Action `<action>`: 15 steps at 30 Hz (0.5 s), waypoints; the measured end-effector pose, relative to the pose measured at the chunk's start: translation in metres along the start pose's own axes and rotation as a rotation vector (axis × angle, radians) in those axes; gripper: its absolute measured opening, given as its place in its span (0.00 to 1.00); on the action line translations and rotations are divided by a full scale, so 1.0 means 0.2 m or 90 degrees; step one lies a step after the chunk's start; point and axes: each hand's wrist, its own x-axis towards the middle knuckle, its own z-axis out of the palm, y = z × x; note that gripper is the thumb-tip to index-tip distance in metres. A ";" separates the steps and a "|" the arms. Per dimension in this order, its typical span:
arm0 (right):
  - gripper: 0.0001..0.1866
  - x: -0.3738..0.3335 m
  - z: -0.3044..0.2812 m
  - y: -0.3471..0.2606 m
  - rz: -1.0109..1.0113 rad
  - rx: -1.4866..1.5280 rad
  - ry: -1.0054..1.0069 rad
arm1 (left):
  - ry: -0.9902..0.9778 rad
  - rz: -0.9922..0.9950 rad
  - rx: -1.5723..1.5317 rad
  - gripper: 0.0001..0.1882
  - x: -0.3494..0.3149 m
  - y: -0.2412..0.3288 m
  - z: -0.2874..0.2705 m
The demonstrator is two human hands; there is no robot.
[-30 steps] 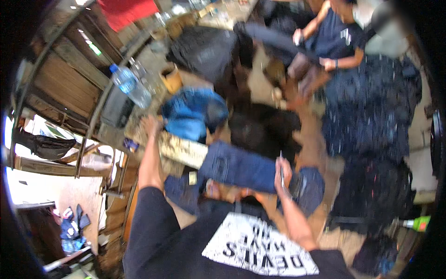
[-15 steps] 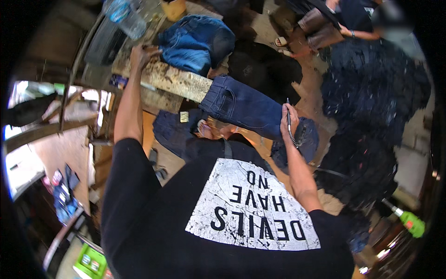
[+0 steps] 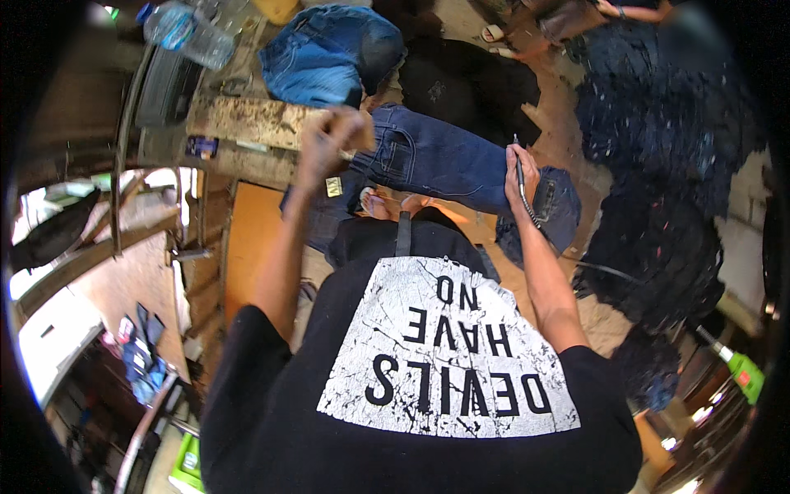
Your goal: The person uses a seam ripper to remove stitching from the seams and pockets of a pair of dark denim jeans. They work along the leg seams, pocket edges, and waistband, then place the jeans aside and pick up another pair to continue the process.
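A pair of dark blue jeans is pulled over a worn wooden plank, with its waistband toward the left. My right hand rests at the jeans' right end, closed around a slim pen-shaped handpiece with a dark cord running back along the forearm. Above the plank beside the waistband, my left hand is blurred by motion. Its fingers look curled around something small and tan, whose kind I cannot make out.
Lighter blue jeans lie bunched behind the plank. A plastic bottle lies at the far left. Piles of dark cloth cover the floor at right. Another person's legs show at the top right. A green-handled tool is at the right edge.
My left hand has come from the plank's far left end rightward to the jeans' waistband. My right hand stays at the jeans' right end with the handpiece. The whole view has shifted slightly.
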 end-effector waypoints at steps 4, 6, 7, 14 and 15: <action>0.12 0.00 -0.01 0.02 0.006 0.008 -0.005 | 0.137 0.025 0.016 0.19 -0.20 -0.09 0.37; 0.13 0.00 -0.02 0.02 0.013 0.013 -0.008 | 0.148 0.057 0.110 0.18 -0.22 -0.10 0.42; 0.13 0.00 -0.02 0.01 0.008 0.020 -0.002 | 0.151 0.076 0.126 0.17 -0.22 -0.10 0.43; 0.14 0.02 -0.04 -0.03 0.003 0.052 0.039 | -0.005 -0.002 0.214 0.17 -0.15 -0.06 0.45; 0.12 0.01 -0.05 -0.03 0.010 0.085 0.037 | -0.035 -0.029 0.205 0.17 -0.13 -0.07 0.43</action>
